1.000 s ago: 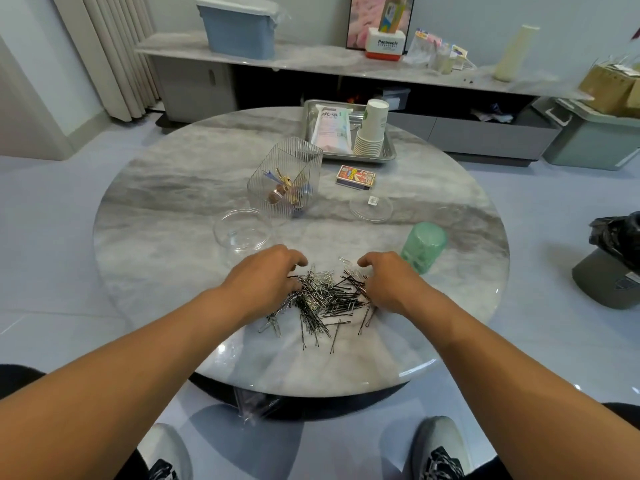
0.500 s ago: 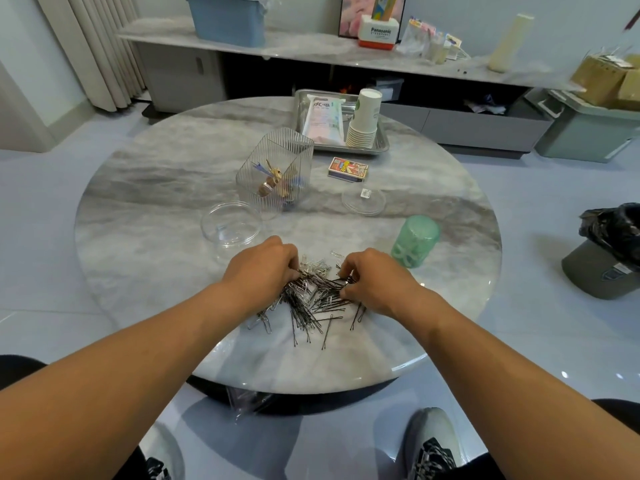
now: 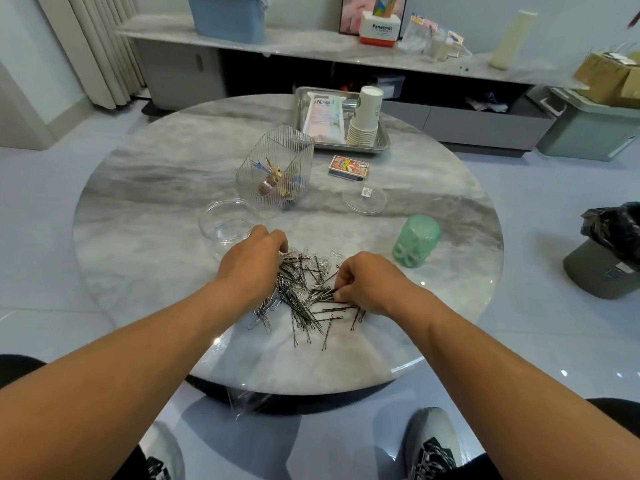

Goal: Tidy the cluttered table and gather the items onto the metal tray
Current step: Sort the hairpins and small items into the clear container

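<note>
Near the front edge of the round marble table, both hands were down in a heap of hairpins and paper clips. The left hand lay curled over the heap's left side, its fingertips hidden, so whether it gripped anything could not be told. The right hand had its fingers bent inward and pinched on a few black pins at the heap's right side. The metal tray sat at the far edge, holding a flat plastic packet and a stack of paper cups. Toward the table's middle stood a clear ribbed container with small coloured hair accessories inside. Just left of it lay a shallow clear dish, seemingly bare. A clear lid, a small printed box and an upturned green cup lay on the right side.
</note>
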